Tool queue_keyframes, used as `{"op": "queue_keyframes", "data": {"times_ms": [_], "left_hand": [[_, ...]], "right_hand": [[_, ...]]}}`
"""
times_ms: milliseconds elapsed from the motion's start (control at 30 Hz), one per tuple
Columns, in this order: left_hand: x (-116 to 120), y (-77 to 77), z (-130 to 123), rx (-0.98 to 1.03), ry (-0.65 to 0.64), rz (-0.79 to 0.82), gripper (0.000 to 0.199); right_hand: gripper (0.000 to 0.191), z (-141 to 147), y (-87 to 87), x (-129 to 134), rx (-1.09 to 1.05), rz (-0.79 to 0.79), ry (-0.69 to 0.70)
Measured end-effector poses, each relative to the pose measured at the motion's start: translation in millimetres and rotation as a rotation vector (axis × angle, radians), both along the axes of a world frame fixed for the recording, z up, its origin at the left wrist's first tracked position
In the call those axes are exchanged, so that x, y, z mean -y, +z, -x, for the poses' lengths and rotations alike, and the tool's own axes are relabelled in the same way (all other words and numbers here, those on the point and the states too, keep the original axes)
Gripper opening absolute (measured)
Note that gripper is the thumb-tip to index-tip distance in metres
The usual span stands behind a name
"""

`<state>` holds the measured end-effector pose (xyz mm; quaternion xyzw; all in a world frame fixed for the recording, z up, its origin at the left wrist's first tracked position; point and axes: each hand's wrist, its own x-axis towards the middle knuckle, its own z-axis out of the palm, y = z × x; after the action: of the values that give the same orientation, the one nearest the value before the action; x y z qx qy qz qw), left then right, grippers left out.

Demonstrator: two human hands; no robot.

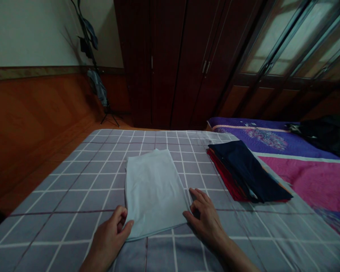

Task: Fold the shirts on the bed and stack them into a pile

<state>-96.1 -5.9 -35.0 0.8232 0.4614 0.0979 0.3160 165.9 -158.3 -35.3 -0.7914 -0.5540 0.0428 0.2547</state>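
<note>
A pale, light-blue folded cloth (155, 192) lies flat on a grey checked bedspread (87, 177). At its near left corner is my left hand (109, 236), thumb resting on the cloth's edge and fingers curled around the side, so it appears to grip that corner. My right hand (208, 219) is beside the cloth's near right corner, with thumb and fingers apart and the thumb tip close to the edge. Nothing shows between the right hand's fingers. Farther right sits a stack of folded dark navy and red cloths (246, 172).
A second bed with a purple and pink cover (286, 162) adjoins on the right, a dark garment (325, 134) on it. Dark red wardrobes (172, 64) stand beyond the bed. A coat stand (95, 64) with hanging items is at the back left.
</note>
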Motion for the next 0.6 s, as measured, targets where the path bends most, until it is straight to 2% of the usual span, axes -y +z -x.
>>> {"op": "queue_keyframes", "data": {"times_ms": [33,100,200,300,400,500,533,600], "left_hand": [[0,-2.3,0,0.061,0.011,0.062,0.018],[-1,-5.7,0,0.209,0.022,0.215,0.035],[-3,-5.6,2,0.400,-0.040,0.457,0.058],[-6,-3.1,4,0.459,-0.118,0.597,0.062],[-7,-2.7,3,0.456,-0.103,0.639,0.061],[-6,-1.7,0,0.515,-0.014,0.660,0.062],[-5,-0.3,-1,0.540,0.009,0.678,0.064],[-5,4.8,-2,0.569,0.051,0.743,0.069]], "right_hand": [[0.018,0,0.6,0,-0.024,-0.012,0.001],[0.017,1,2.0,0,-0.094,-0.050,0.000],[0.018,5,5.3,-3,-0.301,-0.145,-0.027],[0.021,12,10.6,-11,-0.617,-0.185,-0.108],[0.018,17,16.3,-23,-0.903,-0.159,-0.160],[0.068,18,19.4,-32,-1.064,-0.111,-0.126],[0.074,16,19.4,-33,-1.062,-0.088,-0.110],[0.066,12,17.5,-34,-0.979,-0.038,-0.085]]}}
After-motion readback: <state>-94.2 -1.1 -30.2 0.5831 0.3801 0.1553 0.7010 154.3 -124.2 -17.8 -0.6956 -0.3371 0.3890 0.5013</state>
